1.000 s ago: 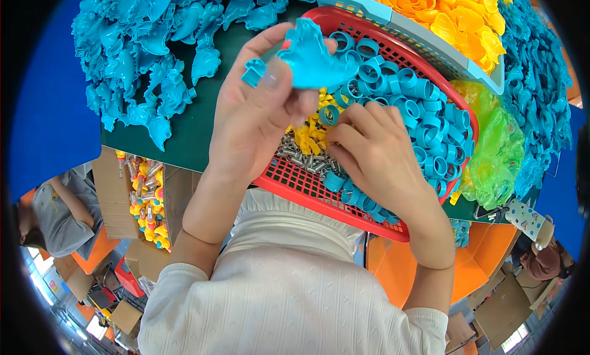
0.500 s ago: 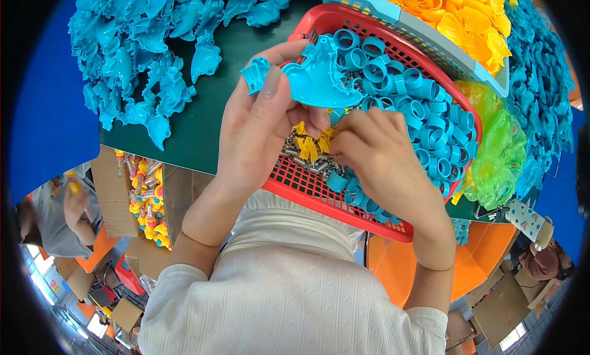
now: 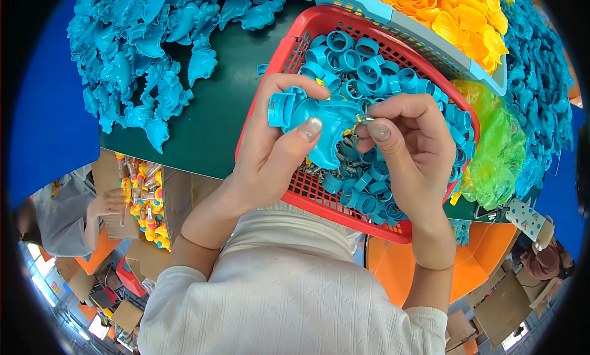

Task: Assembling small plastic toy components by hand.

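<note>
My left hand (image 3: 264,161) is closed around a glossy blue plastic shell (image 3: 322,127), its thumb pressed on the near face. A round collar (image 3: 280,111) shows at the shell's left end. At the opposite end, my right hand (image 3: 421,149) pinches a small silvery metal piece (image 3: 364,118) between thumb and forefinger, right beside the shell's edge. Both hands are above a red plastic basket (image 3: 344,221). Blue rings (image 3: 372,71) fill much of it, with small metal parts (image 3: 316,170) and bits of yellow partly hidden under the shell.
Blue shells (image 3: 138,60) are heaped on the dark green table (image 3: 203,124) at the left. Behind the basket stands a light blue basket (image 3: 424,35) of orange-yellow pieces (image 3: 455,17). Green plastic bags (image 3: 498,152) and another blue heap (image 3: 541,90) are at the right. A co-worker's hand (image 3: 110,202) is at far left.
The shell has been turned and lowered in my left hand, its collar now facing left. My right hand has risen from the basket's contents with a small metal piece between its fingertips.
</note>
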{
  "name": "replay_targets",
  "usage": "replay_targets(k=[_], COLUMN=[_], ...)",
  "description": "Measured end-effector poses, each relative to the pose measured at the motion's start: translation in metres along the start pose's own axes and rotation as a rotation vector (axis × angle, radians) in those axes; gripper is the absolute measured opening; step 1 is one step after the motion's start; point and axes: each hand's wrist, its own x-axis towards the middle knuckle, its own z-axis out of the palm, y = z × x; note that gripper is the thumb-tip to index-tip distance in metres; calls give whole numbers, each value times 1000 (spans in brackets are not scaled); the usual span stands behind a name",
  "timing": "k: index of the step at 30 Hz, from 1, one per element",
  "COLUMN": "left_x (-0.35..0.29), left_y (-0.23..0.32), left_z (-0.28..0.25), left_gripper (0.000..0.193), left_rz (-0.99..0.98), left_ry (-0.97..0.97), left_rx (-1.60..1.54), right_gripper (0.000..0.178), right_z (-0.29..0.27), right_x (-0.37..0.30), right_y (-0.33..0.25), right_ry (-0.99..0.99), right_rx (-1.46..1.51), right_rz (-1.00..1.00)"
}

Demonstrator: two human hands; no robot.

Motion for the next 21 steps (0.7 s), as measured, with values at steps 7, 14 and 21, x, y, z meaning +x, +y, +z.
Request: replay_targets(k=[7, 14, 21], left_x=[0, 3, 3], left_y=[-4, -2, -2], left_z=[0, 2, 1], left_gripper=[22, 19, 27], left_rz=[150, 89, 120], left_ry=[40, 58, 65], left_rx=[202, 126, 178], right_gripper=[9, 10, 12], right_z=[1, 4, 2], right_x=[0, -1, 0], right_y=[0, 3, 3], right_ry=[-32, -34, -128], right_rx=[-37, -43, 79], right_rz=[-50, -10, 73])
